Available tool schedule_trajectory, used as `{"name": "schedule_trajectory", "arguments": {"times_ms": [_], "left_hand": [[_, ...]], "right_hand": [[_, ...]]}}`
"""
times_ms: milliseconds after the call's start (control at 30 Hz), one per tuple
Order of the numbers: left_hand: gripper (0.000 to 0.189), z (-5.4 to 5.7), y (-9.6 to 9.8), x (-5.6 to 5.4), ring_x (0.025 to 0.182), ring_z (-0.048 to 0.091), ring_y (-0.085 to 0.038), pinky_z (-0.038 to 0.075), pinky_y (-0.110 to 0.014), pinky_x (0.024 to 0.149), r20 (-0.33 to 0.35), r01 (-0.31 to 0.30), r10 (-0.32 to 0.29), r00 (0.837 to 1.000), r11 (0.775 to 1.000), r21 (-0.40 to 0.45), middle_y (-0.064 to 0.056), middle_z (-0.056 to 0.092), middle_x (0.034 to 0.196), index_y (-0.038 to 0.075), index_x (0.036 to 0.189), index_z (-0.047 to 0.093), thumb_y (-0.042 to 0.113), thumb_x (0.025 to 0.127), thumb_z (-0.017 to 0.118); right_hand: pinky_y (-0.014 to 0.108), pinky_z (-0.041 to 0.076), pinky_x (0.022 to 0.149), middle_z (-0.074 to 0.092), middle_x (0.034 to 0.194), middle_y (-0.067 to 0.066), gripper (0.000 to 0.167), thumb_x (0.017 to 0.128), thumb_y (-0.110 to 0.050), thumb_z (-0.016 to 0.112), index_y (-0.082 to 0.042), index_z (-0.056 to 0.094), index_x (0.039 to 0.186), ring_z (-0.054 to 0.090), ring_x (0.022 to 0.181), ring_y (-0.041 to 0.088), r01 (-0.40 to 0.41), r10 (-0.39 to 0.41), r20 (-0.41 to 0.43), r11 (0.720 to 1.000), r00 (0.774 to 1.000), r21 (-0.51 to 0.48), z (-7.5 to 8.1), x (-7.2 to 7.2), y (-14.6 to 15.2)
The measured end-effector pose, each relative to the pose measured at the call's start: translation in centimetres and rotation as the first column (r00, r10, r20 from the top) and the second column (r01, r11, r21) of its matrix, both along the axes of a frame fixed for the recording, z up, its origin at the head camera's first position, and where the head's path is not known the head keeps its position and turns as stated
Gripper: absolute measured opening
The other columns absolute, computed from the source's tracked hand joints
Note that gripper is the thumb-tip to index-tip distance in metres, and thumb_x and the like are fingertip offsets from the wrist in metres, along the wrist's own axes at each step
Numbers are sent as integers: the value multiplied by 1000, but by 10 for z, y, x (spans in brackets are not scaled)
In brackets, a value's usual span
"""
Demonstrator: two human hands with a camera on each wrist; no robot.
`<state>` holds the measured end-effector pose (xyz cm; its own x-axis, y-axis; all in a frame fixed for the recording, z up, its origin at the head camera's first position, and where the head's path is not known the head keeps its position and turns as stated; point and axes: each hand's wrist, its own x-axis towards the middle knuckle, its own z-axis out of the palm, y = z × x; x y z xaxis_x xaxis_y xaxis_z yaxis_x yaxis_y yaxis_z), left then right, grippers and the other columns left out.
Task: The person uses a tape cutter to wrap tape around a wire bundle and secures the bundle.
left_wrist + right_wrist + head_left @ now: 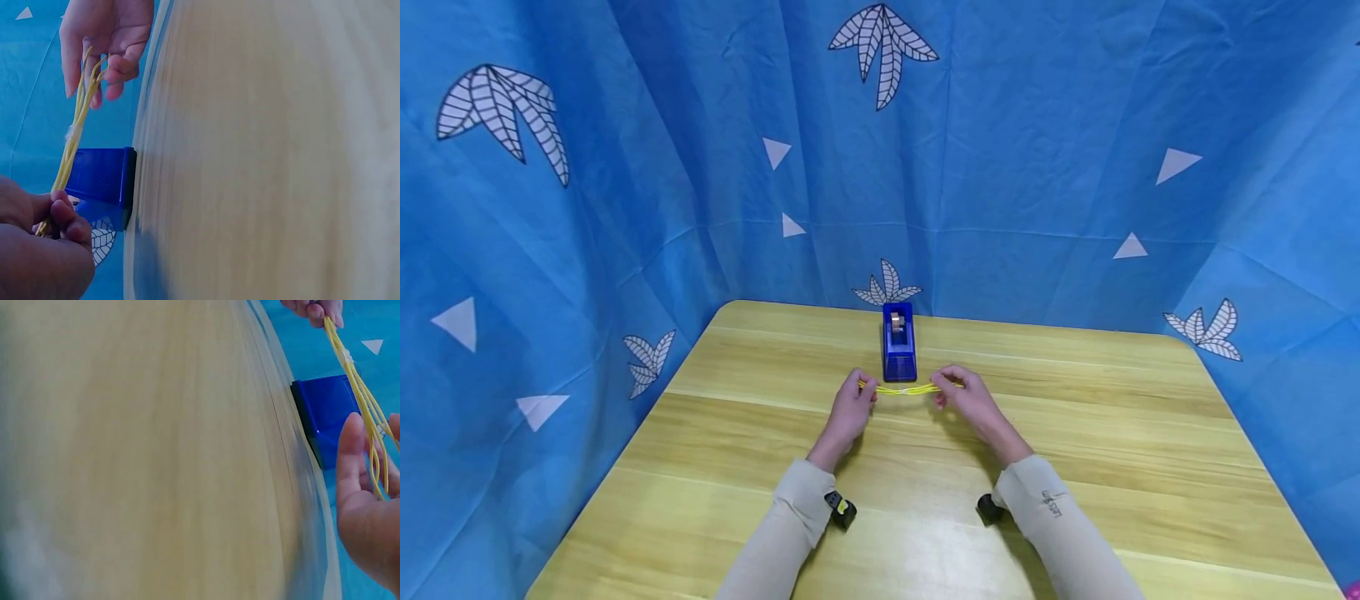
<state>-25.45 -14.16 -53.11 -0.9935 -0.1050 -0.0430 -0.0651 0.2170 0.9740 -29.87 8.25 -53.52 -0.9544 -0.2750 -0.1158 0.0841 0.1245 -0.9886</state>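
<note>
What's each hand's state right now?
Left hand: closed, holding one end of the yellow strands.
Right hand: at their other end; whether it grips cannot be told.

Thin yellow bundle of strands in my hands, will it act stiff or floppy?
The thin yellow bundle of strands is probably flexible: it sags slightly in the head view. It's likely light, being so slim. Its strands spread toward one end, so they may snag.

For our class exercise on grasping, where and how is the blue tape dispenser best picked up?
Probably by its two long sides, from above: the blue tape dispenser is narrow and points lengthwise away from the head camera, with the yellow cord bundle held across before its near end.
</note>
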Motion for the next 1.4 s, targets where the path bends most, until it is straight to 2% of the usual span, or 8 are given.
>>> {"name": "schedule_trajectory", "arguments": {"times_ms": [167,267,600,833,933,1033,1200,1400], "left_hand": [[14,0,1,1,71,48,-16,42,-24,61,-48,-14,10,999,998,-65,-10,59,87,5,103,53,17,110,49],[14,-1,1,2,69,47,-14,40,-24,59,-66,-11,5,998,996,-89,-12,60,87,5,104,53,17,111,49],[16,-1,-1,2,66,44,-13,39,-24,58,-91,7,-23,996,984,-179,-5,55,84,4,107,54,17,111,46],[15,-2,-2,3,69,46,-14,41,-27,62,-108,5,-28,994,978,-208,-7,57,86,4,107,55,17,111,47],[15,-1,-2,3,72,50,-15,43,-27,64,-74,5,-17,997,987,-163,-11,62,90,4,108,56,18,110,50],[18,2,-2,0,72,54,-15,45,-25,62,-10,-10,9,1000,998,-54,-14,65,91,4,110,59,21,109,54],[24,3,-1,-10,61,55,-9,46,-19,53,49,-63,57,997,989,137,-3,64,75,0,112,59,23,105,62],[18,1,-2,-12,61,53,-7,44,-17,52,69,-43,32,997,985,170,-1,59,74,0,97,59,15,106,60]], "right_hand": [[26,56,67,61,96,8,37,107,-23,58,7,58,129,61,73,17,1,2,111,1000,994,-28,0,-2,-2],[25,53,60,58,86,7,35,106,-20,56,8,59,127,58,67,15,-2,3,132,1000,991,-9,0,-2,-3],[23,45,53,52,73,2,28,105,-18,56,7,65,115,53,59,12,10,-13,81,1000,997,29,4,-1,-6],[23,48,55,59,72,5,23,106,-16,60,7,66,105,55,60,13,-11,11,17,999,1000,43,1,0,-4],[22,49,55,62,73,6,23,105,-17,63,6,67,106,58,59,14,-15,17,-31,997,999,74,0,0,-2],[23,48,53,64,77,10,23,104,-19,65,4,68,106,59,59,15,-3,9,-66,996,998,94,1,0,-1],[23,49,52,66,82,19,21,104,-16,64,4,68,104,59,58,14,4,9,-127,995,992,100,3,-2,-1],[24,47,50,68,81,19,21,104,-18,64,1,70,103,61,58,15,-12,33,-174,992,984,122,3,-3,0]]}}
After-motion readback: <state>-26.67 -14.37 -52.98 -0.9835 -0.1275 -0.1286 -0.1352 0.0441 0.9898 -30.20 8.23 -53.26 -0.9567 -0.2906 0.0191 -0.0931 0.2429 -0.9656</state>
